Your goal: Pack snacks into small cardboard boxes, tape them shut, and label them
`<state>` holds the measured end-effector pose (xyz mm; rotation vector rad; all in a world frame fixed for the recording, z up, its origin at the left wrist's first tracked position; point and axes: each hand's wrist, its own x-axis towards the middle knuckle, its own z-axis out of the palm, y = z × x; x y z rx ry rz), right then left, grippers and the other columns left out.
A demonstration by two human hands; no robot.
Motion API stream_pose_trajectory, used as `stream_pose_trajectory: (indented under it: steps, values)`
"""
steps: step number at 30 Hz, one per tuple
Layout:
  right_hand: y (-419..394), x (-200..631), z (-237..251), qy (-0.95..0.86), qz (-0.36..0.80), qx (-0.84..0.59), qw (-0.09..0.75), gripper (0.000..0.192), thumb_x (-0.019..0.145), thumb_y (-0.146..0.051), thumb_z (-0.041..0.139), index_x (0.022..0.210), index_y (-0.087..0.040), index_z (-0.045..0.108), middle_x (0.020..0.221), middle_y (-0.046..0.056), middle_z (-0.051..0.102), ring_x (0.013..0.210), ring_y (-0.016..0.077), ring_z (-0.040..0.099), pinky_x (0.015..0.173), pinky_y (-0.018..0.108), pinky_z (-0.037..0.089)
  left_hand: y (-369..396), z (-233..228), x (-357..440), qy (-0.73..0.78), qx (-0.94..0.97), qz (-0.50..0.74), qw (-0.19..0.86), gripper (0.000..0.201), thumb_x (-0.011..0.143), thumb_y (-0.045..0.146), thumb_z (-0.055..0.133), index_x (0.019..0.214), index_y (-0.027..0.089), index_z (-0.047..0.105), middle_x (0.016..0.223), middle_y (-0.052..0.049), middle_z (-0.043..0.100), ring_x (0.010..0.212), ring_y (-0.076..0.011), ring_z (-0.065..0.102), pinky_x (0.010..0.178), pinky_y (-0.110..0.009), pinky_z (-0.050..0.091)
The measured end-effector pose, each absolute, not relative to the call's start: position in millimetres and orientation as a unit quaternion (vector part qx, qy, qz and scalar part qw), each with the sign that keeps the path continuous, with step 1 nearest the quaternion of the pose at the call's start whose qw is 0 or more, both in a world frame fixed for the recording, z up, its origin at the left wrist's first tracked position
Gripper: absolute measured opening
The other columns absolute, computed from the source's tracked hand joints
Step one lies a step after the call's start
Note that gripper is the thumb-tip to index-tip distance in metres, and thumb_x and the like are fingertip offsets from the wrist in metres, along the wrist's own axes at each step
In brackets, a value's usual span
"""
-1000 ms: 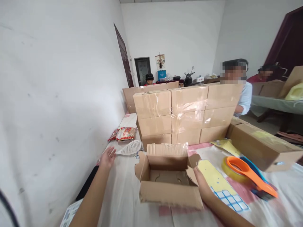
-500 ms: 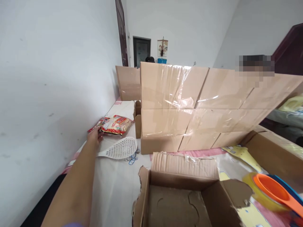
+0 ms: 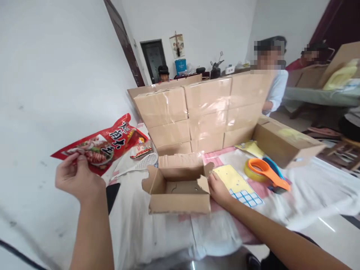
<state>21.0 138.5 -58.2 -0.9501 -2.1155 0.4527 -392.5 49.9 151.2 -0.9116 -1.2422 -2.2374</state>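
Note:
My left hand (image 3: 75, 178) is raised at the left and holds a red snack packet (image 3: 102, 144) by its lower edge, lifted off the table beside the white wall. My right hand (image 3: 218, 189) rests against the right side flap of an open, empty cardboard box (image 3: 177, 187) in the middle of the table. Another packet (image 3: 140, 150) and a white perforated scoop (image 3: 143, 161) lie on the table just left of the box.
A wall of taped cardboard boxes (image 3: 197, 112) stands behind the open box, with a larger box (image 3: 287, 144) to the right. A tape dispenser with orange handle (image 3: 266, 172) and a yellow sheet (image 3: 234, 180) lie right of my hand. People sit behind the stack.
My left hand reached out to the packets, took one red packet and drew it back up toward me. The view pulled back from the box stack.

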Motion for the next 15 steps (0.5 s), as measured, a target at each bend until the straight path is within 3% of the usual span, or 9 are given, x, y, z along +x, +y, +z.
stream_pose_trajectory:
  steps: [5,12,15]
  values:
    - [104.1,34.7,-52.7,-0.839,0.159,-0.336,0.397,0.039,0.087,-0.008,0.045,0.124,-0.016,0.054,0.127,0.017,0.053,0.120,0.0294,0.053,0.103,0.050,0.047,27.9,139.5,-267.2,-0.482,-0.409,-0.767,0.108,0.022,0.078,0.029,0.077,0.093,0.013,0.071,0.078,0.000,0.070,0.067,-0.0127,0.065,0.070,-0.030,0.057]
    - [46.3,71.3,-13.7,-0.792,0.155,-0.342,0.481,0.040,0.088,-0.008,0.046,0.126,-0.020,0.051,0.131,0.014,0.048,0.127,0.0274,0.049,0.108,0.048,0.045,33.7,101.9,-239.8,-0.529,-0.381,-0.751,0.102,0.021,0.081,0.034,0.064,0.086,0.020,0.049,0.082,0.000,0.062,0.086,-0.0179,0.068,0.087,-0.035,0.057]
    - [40.5,82.5,6.7,-0.787,0.146,-0.325,0.503,0.039,0.089,-0.008,0.047,0.125,-0.022,0.052,0.128,0.012,0.051,0.124,0.0265,0.051,0.106,0.047,0.045,30.3,102.5,-246.6,-0.559,-0.372,-0.731,0.121,0.020,0.082,0.034,0.061,0.087,0.021,0.047,0.083,-0.001,0.059,0.089,-0.0205,0.066,0.091,-0.039,0.055]
